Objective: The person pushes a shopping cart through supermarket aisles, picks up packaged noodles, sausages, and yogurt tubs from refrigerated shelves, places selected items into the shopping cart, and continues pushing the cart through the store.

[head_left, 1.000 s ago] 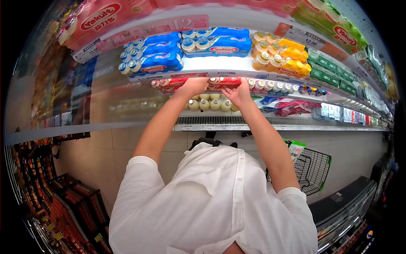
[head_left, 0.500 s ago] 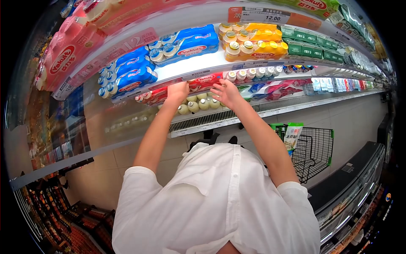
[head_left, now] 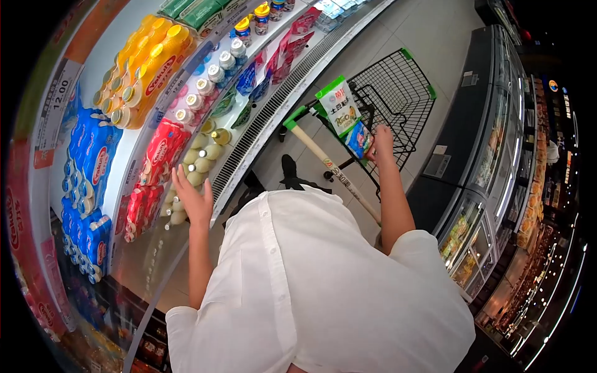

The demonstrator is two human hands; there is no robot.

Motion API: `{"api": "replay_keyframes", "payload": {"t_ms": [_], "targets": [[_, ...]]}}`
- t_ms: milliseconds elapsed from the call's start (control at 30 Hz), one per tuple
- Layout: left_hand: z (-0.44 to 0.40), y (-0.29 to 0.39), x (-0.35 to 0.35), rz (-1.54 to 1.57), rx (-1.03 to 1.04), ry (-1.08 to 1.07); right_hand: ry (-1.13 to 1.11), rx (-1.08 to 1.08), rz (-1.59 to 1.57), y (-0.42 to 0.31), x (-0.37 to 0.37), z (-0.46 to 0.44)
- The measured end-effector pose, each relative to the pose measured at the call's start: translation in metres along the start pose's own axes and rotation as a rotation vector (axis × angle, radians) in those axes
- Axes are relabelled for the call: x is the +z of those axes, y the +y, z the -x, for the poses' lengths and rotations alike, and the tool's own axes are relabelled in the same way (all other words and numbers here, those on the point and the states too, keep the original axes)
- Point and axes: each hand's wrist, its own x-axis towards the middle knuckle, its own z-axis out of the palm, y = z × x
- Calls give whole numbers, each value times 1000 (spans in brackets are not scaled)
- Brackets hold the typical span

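Note:
My left hand (head_left: 193, 198) is spread with nothing in it, in front of the shelf beside the red Yakult packs (head_left: 163, 151) and the pale round bottles (head_left: 202, 155). At the right, my right hand (head_left: 380, 144) has its fingers curled at the lower end of a blue package (head_left: 359, 138); what it grips, if anything, is too small to make out. A white and green snack bag (head_left: 339, 107) lies just above that package, at the near end of the black wire cart (head_left: 398, 93).
Orange Yakult packs (head_left: 152, 65) and blue Yakult packs (head_left: 92, 158) stand on the upper shelf at the left. The cart's pale handle bar (head_left: 317, 154) slants across the floor (head_left: 429, 31). A dark freezer case (head_left: 451, 133) runs along the right.
The view has turned toward the cart. My right hand has moved from the shelf to the packages at the cart. My left hand has come off the red packs and is spread.

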Motion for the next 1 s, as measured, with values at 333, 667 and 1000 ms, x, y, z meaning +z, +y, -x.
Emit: {"api": "replay_keyframes", "payload": {"t_ms": [333,667,1000], "targets": [[-23,81,36,203,84,-194,-250,519,590,85,37,-65],[-20,110,39,307,37,-171,-180,184,1060,14,-38,0],[-44,170,39,884,-140,-550,-221,-694,901,-94,-60,131]]}}
